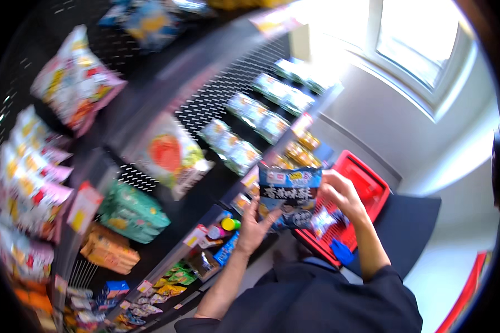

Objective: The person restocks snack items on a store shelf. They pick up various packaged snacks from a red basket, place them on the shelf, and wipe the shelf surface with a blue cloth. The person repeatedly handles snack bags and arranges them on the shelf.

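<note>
A blue and black snack bag, printed with writing, is held upright in front of me. My left hand grips its lower left side, thumb across the front. At its right edge, my right hand has its fingers curled against the bag. Below and behind that hand sits a red plastic shopping basket with small wrapped packets in it. A blue item lies by the basket's near side. Gold-coloured packets on the shelf show just beyond the bag's top edge.
Black perforated store shelving runs along my left, with price-tag strips on its edges. It carries rows of clear-wrapped packs, a green bag and white-pink bags. A dark flat surface, a pale wall and a window are right.
</note>
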`<state>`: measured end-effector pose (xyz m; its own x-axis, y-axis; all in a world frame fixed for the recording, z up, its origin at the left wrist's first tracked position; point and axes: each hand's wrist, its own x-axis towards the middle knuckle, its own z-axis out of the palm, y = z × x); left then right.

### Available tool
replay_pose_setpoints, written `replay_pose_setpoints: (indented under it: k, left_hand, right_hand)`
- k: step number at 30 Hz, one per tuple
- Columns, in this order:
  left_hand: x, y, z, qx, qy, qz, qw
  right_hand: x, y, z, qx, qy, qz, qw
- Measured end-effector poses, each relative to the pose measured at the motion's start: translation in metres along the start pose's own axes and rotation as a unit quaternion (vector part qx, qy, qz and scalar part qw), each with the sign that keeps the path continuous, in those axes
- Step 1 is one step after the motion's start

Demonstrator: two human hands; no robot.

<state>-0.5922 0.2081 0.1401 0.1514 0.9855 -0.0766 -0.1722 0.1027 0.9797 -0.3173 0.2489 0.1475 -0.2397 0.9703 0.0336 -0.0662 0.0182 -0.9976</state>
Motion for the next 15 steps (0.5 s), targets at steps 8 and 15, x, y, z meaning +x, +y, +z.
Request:
replay_pose_setpoints:
  k: [8,15]
  left_hand:
    - [-0.043,0.102,0.007,0.117,0.1,0.148,0.977]
    - [-0.057,0.233,-0.001,0.268,0.173,0.385,0.866]
  right_hand:
    - [-0.001,-0.07,0.075,-0.033,-0.11,-0.031,0.993]
    - [0.053,-0.206,0.106,-0.1,-0.168,-0.24,0.951]
